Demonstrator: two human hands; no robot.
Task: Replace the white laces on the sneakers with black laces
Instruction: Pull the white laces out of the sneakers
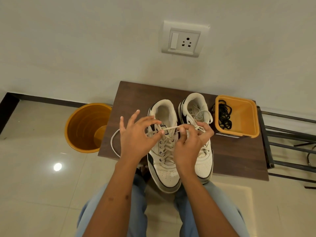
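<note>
Sneakers (164,151): side by side on the table (239,156), toes toward the person, right one partly hidden by hands.
White lace (171,128): pinched taut between left hand (136,137) and right hand (189,142).
Black laces (224,116): heaped in yellow tray (246,117).

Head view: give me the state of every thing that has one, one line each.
left sneaker: white lace still threaded, top being undone
right sneaker: white lace still in, loose at top
white lace: stretched between both hands
black laces: bundled in the tray, unused
orange tray: open
orange bucket: upright
left hand: pinching lace
right hand: pinching lace
</note>
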